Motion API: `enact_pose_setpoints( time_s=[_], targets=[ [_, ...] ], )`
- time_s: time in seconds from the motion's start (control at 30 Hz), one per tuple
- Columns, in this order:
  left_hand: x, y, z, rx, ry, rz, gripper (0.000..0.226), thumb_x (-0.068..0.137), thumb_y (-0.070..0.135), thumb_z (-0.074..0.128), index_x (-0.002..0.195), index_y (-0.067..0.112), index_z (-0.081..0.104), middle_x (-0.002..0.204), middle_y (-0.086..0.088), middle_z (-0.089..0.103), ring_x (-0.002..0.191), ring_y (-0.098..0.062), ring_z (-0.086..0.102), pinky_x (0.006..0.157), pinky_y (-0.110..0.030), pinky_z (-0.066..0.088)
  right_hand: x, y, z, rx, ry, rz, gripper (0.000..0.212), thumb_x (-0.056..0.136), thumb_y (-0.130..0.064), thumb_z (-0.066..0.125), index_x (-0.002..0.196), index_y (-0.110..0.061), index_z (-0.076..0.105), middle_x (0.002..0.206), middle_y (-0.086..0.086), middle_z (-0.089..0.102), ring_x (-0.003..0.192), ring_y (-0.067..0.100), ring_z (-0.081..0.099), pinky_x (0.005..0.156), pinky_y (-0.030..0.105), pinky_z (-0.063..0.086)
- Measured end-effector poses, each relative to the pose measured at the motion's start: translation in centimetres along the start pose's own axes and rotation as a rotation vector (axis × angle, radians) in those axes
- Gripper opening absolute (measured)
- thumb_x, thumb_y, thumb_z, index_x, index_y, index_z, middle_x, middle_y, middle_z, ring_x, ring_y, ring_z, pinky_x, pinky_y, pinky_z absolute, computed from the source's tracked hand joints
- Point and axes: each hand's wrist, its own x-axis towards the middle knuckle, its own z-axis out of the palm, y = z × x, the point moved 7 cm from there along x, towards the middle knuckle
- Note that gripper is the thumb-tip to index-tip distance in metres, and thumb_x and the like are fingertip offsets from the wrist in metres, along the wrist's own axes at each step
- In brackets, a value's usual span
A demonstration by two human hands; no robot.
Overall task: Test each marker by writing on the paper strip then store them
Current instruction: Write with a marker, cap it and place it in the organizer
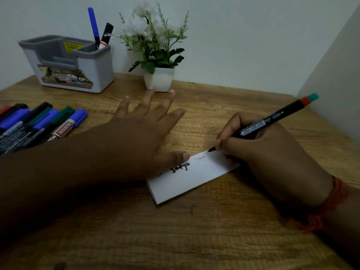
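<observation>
Writing the third test mark is the step in hand: the right hand (259, 145), a red thread at its wrist, pinches a slim black marker (270, 121) with its tip at the far edge of the paper strip (187, 178), which lies on the wooden table (194, 240) nearest the person and already carries a black word and a faint red one. The left hand (140, 133) lies flat, fingers spread, thumb pressing the strip's far edge. Keeping that thumb firm and starting the stroke a little inward, on bare paper right of the red word, should stop the tip running off. Further left lie the untested markers (39, 121); at the back the grey organiser (70, 63) holds two stored ones beside a potted plant (155, 49).
</observation>
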Motion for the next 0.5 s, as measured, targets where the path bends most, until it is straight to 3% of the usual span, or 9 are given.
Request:
enact_pose_setpoints(
  time_s=[0.13,0.3,0.43,0.5],
  targets=[
    [0.0,-0.3,-0.4,0.001,0.018,0.007,0.097,0.061,0.094,0.001,0.142,0.047,-0.023,0.15,0.014,-0.041,0.136,-0.017,-0.04,0.111,-0.053,-0.013,-0.5,-0.2,0.0,0.093,-0.043,0.0,0.003,0.079,-0.013,0.07,0.076,-0.012,0.07,0.066,0.0,0.07,0.058,0.005,0.063,0.053,0.016,0.049],
    [0.1,-0.9,-1.4,-0.05,0.057,-0.014,0.095,0.063,0.091,0.002,0.145,0.047,-0.017,0.148,0.02,-0.038,0.137,-0.012,-0.037,0.114,-0.053,-0.012,-0.4,-1.3,-1.4,0.156,0.076,-0.165,0.006,0.077,-0.019,0.072,0.077,-0.014,0.069,0.069,0.004,0.069,0.066,0.014,0.066,0.067,0.032,0.051],
    [0.4,-1.9,-1.9,-0.046,0.069,-0.057,0.089,0.07,0.086,0.01,0.149,0.046,-0.003,0.159,0.017,-0.015,0.145,-0.012,-0.022,0.116,-0.054,-0.008,0.1,-1.1,-2.4,0.158,0.147,-0.222,0.006,0.083,-0.013,0.073,0.086,-0.011,0.068,0.078,0.003,0.071,0.07,0.012,0.07,0.065,0.022,0.054],
    [0.4,-2.0,-2.1,-0.011,0.068,-0.05,0.079,0.079,0.081,0.012,0.149,0.045,0.01,0.162,0.014,0.0,0.148,-0.013,-0.01,0.117,-0.057,-0.004,0.3,-0.9,-2.5,0.14,0.155,-0.211,0.009,0.083,-0.013,0.074,0.09,-0.012,0.068,0.084,0.002,0.074,0.074,0.01,0.072,0.07,0.023,0.057]
  ],
)
